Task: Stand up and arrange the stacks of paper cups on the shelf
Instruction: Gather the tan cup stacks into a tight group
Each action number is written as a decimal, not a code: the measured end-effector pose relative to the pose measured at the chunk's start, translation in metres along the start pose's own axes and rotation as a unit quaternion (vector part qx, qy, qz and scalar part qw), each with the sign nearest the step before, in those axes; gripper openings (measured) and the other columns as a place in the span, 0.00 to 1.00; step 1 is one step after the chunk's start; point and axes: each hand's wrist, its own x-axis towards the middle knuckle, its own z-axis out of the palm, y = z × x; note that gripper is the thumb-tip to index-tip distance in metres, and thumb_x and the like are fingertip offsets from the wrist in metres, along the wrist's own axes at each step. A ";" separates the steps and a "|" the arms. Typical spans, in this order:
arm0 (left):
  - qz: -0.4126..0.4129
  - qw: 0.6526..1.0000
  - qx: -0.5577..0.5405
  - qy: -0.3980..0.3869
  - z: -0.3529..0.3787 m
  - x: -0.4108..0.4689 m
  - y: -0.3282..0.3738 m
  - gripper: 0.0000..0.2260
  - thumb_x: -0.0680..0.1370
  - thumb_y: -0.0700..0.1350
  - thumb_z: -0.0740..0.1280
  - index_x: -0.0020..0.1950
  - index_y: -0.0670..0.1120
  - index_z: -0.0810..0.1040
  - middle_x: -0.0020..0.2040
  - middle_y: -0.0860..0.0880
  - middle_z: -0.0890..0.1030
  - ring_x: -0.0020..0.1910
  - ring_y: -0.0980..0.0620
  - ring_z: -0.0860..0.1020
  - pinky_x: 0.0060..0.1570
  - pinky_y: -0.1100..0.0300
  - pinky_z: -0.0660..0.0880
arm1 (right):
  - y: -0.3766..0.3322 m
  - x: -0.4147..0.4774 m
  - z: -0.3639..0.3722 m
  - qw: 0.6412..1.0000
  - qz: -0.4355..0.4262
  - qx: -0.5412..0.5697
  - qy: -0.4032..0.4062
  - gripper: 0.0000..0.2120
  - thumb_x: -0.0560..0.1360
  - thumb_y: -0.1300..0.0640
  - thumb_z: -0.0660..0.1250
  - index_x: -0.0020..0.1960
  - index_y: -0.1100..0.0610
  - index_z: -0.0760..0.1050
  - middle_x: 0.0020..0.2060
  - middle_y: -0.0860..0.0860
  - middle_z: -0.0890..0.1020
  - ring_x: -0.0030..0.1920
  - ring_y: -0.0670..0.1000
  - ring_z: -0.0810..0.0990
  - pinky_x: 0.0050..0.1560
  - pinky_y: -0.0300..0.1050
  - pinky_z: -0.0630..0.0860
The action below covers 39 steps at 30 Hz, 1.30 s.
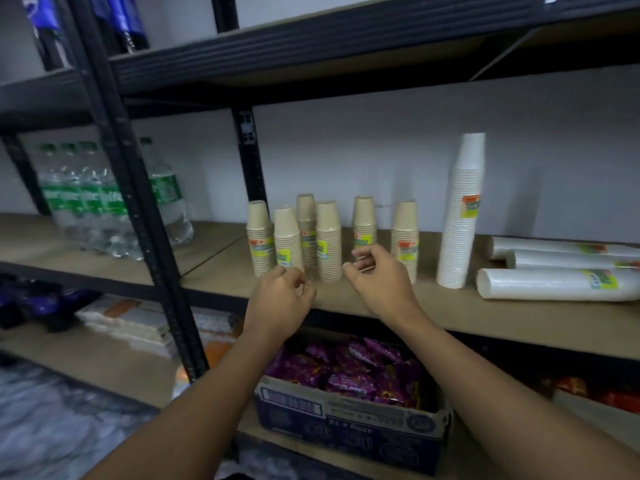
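Several short stacks of tan paper cups (328, 240) stand upright in a cluster on the brown shelf board (433, 306). A tall white cup stack (460, 216) stands upright to their right. Three wrapped white cup stacks (554, 284) lie on their sides at the far right. My left hand (282, 297) hovers just in front of the tan stacks, fingers loosely curled, holding nothing. My right hand (377, 277) hangs beside it in front of two tan stacks (404, 233), fingers also loosely curled and empty.
A black upright post (138, 209) divides the shelving on the left. A pack of green-labelled water bottles (104, 202) stands behind it. Below, a cardboard box (346, 417) holds purple packets. Another shelf board (346, 39) runs overhead.
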 end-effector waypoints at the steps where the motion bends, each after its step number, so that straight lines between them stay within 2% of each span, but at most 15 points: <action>1: -0.008 1.000 0.010 0.004 -0.004 0.000 -0.012 0.11 0.75 0.51 0.65 0.45 0.45 0.81 0.45 0.46 0.79 0.46 0.43 0.77 0.43 0.52 0.74 | -0.003 0.000 0.012 1.000 -0.002 0.002 -0.013 0.11 0.74 0.52 0.72 0.55 0.50 0.77 0.41 0.42 0.80 0.41 0.38 0.78 0.41 0.31 0.71; 5: -0.040 0.998 0.043 0.005 -0.017 0.004 -0.053 0.10 0.76 0.50 0.66 0.49 0.46 0.81 0.47 0.46 0.79 0.50 0.44 0.76 0.44 0.53 0.72 | -0.009 0.004 0.055 0.999 -0.015 0.005 -0.034 0.17 0.73 0.50 0.73 0.60 0.51 0.76 0.50 0.45 0.81 0.48 0.46 0.80 0.50 0.43 0.77; 10: -0.071 0.995 0.066 0.005 -0.021 0.018 -0.092 0.11 0.77 0.50 0.65 0.53 0.45 0.81 0.52 0.46 0.77 0.55 0.45 0.73 0.51 0.53 0.71 | -0.007 0.012 0.098 1.000 -0.014 -0.006 -0.011 0.33 0.71 0.46 0.75 0.71 0.53 0.68 0.63 0.49 0.75 0.61 0.49 0.76 0.61 0.48 0.75; 13: -0.071 0.996 0.060 -0.004 -0.018 0.027 -0.109 0.10 0.77 0.49 0.66 0.53 0.45 0.81 0.52 0.46 0.77 0.56 0.44 0.72 0.53 0.54 0.70 | -0.003 0.014 0.114 1.000 -0.005 -0.021 -0.002 0.38 0.70 0.45 0.76 0.74 0.54 0.64 0.67 0.50 0.73 0.64 0.51 0.74 0.61 0.45 0.73; 15: -0.071 0.996 0.054 -0.009 -0.016 0.031 -0.117 0.10 0.77 0.48 0.66 0.53 0.45 0.81 0.52 0.46 0.77 0.57 0.45 0.72 0.53 0.54 0.70 | -0.001 0.016 0.124 1.000 -0.004 -0.026 0.002 0.40 0.69 0.45 0.77 0.75 0.54 0.63 0.67 0.50 0.73 0.65 0.52 0.74 0.62 0.48 0.73; 18: -0.064 0.997 0.051 -0.012 -0.011 0.037 -0.129 0.09 0.77 0.49 0.67 0.52 0.46 0.81 0.51 0.48 0.77 0.56 0.46 0.72 0.53 0.54 0.71 | -0.001 0.023 0.135 0.999 -0.009 -0.034 0.013 0.38 0.68 0.46 0.78 0.72 0.54 0.64 0.64 0.49 0.76 0.63 0.53 0.77 0.59 0.51 0.77; 20: -0.063 0.997 0.050 -0.015 -0.008 0.042 -0.136 0.08 0.76 0.49 0.67 0.51 0.46 0.81 0.50 0.48 0.76 0.55 0.46 0.72 0.52 0.54 0.71 | 0.000 0.030 0.140 0.999 -0.005 -0.044 0.015 0.35 0.69 0.47 0.78 0.69 0.54 0.66 0.61 0.49 0.78 0.60 0.53 0.78 0.55 0.49 0.77; 24: -0.059 0.997 0.041 -0.015 -0.003 0.049 -0.147 0.08 0.75 0.51 0.68 0.48 0.47 0.82 0.46 0.51 0.74 0.52 0.46 0.74 0.52 0.51 0.73 | 0.001 0.041 0.146 0.998 0.006 -0.056 0.008 0.26 0.72 0.51 0.76 0.63 0.55 0.67 0.57 0.51 0.80 0.57 0.54 0.80 0.48 0.43 0.72; 27: -0.055 0.998 0.037 -0.009 0.003 0.054 -0.154 0.08 0.74 0.51 0.69 0.47 0.48 0.82 0.46 0.51 0.75 0.51 0.45 0.75 0.53 0.50 0.74 | 0.001 0.048 0.149 0.998 0.024 -0.062 -0.002 0.24 0.73 0.51 0.75 0.62 0.57 0.68 0.56 0.53 0.81 0.55 0.56 0.81 0.45 0.43 0.69; 32: -0.055 0.998 0.044 0.000 0.010 0.057 -0.161 0.08 0.74 0.51 0.68 0.47 0.49 0.83 0.49 0.50 0.78 0.52 0.45 0.74 0.55 0.54 0.69 | 0.001 0.058 0.156 0.997 0.034 -0.070 -0.024 0.23 0.73 0.52 0.74 0.61 0.58 0.69 0.56 0.56 0.82 0.56 0.59 0.81 0.49 0.48 0.76; 39: -0.049 0.998 0.042 0.000 0.012 0.056 -0.164 0.09 0.74 0.53 0.67 0.48 0.50 0.82 0.50 0.50 0.78 0.52 0.46 0.74 0.54 0.52 0.70 | 0.004 0.066 0.165 0.997 0.024 -0.071 -0.010 0.21 0.72 0.52 0.74 0.60 0.59 0.72 0.56 0.55 0.80 0.56 0.57 0.80 0.49 0.45 0.72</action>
